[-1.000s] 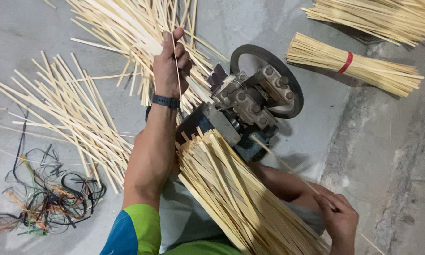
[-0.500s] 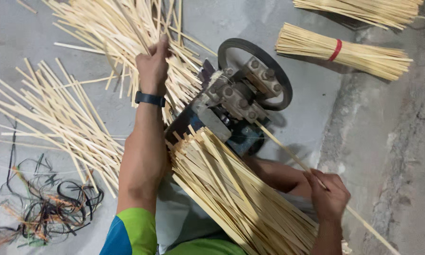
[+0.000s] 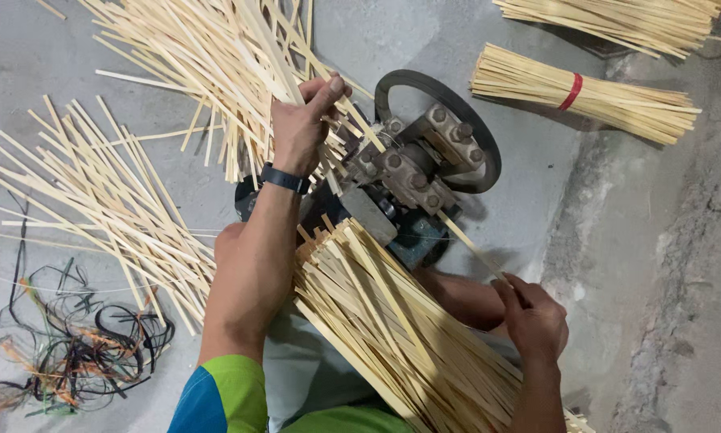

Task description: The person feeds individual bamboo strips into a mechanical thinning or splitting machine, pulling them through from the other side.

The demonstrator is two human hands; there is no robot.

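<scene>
Head view. The left hand [image 3: 302, 124] reaches forward over the machine, fingers curled and pinching a thin bamboo strip [image 3: 274, 60] that runs up and to the left from the hand. The strip lies over the loose pile of bamboo strips [image 3: 208, 72] on the concrete floor [image 3: 72, 64] beyond the machine. A dark wristband [image 3: 284, 178] sits on the left wrist.

The right hand [image 3: 533, 317] is low at the right, fingers closed around the near end of a single bamboo slat [image 3: 468, 244]. This slat runs diagonally up and left from the hand into the side of the splitting machine [image 3: 412, 172]. The machine is a small metal unit with bolted rollers, a dark ring-shaped wheel [image 3: 476, 132] at its rear and a blue-grey base.

A thick bundle of bamboo strips [image 3: 400, 329] lies across the person's lap, between the two forearms, its far end touching the machine's near side.

A second scattered heap of strips [image 3: 88, 200] lies to the left. A tangle of dark cords and scraps [image 3: 72, 345] sits at lower left. A tied bundle with a red band [image 3: 573, 92] lies at upper right, with another bundle [image 3: 617, 20] beyond it.
</scene>
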